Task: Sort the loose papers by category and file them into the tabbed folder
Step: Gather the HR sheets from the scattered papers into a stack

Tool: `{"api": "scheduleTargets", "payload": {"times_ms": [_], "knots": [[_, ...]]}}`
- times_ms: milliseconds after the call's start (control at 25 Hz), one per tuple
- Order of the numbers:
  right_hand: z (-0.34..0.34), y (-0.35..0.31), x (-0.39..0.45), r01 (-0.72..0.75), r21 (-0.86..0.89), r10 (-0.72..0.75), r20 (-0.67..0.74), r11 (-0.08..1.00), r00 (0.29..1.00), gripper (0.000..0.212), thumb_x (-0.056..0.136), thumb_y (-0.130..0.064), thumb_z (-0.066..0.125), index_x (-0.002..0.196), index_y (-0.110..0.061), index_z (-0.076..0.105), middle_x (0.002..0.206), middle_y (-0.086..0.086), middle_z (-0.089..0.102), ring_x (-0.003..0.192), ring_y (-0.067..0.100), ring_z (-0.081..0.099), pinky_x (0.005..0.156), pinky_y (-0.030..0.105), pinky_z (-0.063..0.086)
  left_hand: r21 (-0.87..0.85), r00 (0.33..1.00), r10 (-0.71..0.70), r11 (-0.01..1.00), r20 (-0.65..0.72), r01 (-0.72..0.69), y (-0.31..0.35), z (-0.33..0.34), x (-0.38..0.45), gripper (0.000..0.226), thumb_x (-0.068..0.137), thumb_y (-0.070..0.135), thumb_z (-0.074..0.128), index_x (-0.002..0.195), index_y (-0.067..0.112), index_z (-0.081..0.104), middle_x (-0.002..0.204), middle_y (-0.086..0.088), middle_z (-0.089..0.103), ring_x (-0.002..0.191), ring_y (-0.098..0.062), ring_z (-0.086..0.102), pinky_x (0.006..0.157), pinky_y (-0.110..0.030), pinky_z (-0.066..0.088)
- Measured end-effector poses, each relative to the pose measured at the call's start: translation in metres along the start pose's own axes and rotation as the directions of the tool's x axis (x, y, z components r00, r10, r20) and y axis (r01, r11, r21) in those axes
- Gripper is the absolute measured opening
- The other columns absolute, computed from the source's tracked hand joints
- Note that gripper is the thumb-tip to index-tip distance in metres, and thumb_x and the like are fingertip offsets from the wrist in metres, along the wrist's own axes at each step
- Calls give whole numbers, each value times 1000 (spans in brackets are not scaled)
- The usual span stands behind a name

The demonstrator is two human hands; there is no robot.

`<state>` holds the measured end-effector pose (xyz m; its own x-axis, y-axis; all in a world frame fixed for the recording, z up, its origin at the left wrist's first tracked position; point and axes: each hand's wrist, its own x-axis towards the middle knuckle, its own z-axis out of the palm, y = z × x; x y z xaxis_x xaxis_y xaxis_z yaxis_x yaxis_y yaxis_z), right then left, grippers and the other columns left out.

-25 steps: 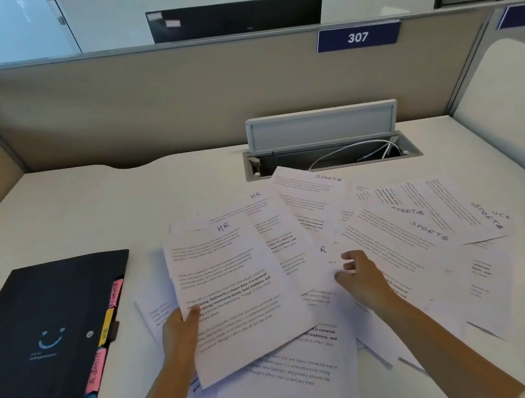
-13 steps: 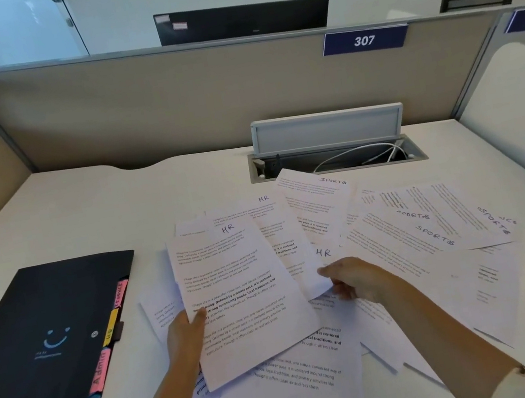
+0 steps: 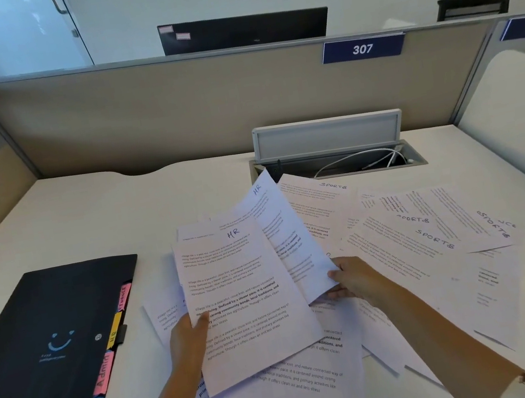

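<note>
A flat, matte black tabbed folder with a pale smiley mark lies closed on the smooth cream tabletop, with pink, yellow and blue paper tabs along its right edge. Just right of the folder, the left hand holds a thin white printed sheet headed "HR", thumb pressed on its face. Further right of the folder, the right hand pinches the lower corner of a second white "HR" sheet, lifted and tilted. Beneath and beyond both, well right of the folder, loose white sheets overlap in a fan, several handwritten "SPORTS".
</note>
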<state>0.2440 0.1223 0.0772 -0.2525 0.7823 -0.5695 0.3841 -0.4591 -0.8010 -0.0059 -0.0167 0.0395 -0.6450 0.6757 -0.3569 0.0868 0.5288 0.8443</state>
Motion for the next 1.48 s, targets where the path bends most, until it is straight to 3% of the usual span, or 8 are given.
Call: {"api": "scheduleTargets", "payload": {"times_ms": [360,480,600,720,920,1080,1280,1480], "knots": [[-60,-3,-32,264,212,-189,-320,941,928,29,95,-2,40,121,-4,53,106,15,59,77,24,63,63,26,59,11,1000,29,1000,-11,-28,-3,1,1,17,94,22,48,100,12,59,89,-9,67,77,-28,65,70,-38,54],[-59,-1,-49,315,443,-189,-305,839,933,19,95,-2,40,100,-8,57,100,12,64,79,23,64,65,25,59,15,1000,28,1000,-11,-28,-2,1,2,16,94,23,47,100,13,58,89,-8,66,77,-27,64,69,-37,53],[-43,6,-55,185,637,-133,-130,748,983,19,92,2,43,97,-7,59,82,5,73,68,16,69,59,23,59,19,999,38,999,-9,-37,-2,1,1,19,94,22,47,104,11,59,90,-7,65,76,-26,62,63,-31,50],[-16,22,-54,51,576,-94,46,816,995,21,90,5,46,104,-4,59,90,8,71,73,17,70,59,23,59,36,998,61,997,-9,-61,-3,1,1,24,95,21,46,109,7,59,95,-9,64,77,-24,61,58,-26,46],[16,49,-47,-77,449,0,168,890,986,26,90,6,48,114,0,57,110,15,65,77,21,68,59,23,59,67,998,59,996,-21,-57,-2,2,1,26,95,20,45,111,3,58,102,-14,66,76,-21,57,55,-24,41],[29,62,-46,-111,339,40,211,934,977,25,89,4,50,112,-2,59,115,14,64,84,20,65,61,23,58,20,999,53,998,4,-53,-4,2,2,27,95,21,45,112,5,58,108,-14,66,83,-24,60,71,-31,49],[24,72,-50,-33,200,-22,267,979,963,31,90,-2,53,119,-12,56,112,4,68,87,28,67,66,30,59,-125,998,15,992,60,-7,-4,-1,-3,24,97,28,39,96,14,59,97,-13,68,87,-31,65,80,-43,53],[25,76,-58,175,20,-176,145,984,974,41,90,-8,52,117,-38,44,110,-7,67,70,29,69,67,36,59,-113,981,58,993,188,-37,-4,-2,-6,24,92,30,49,111,16,56,100,-5,69,82,-20,68,61,-28,54]]}}
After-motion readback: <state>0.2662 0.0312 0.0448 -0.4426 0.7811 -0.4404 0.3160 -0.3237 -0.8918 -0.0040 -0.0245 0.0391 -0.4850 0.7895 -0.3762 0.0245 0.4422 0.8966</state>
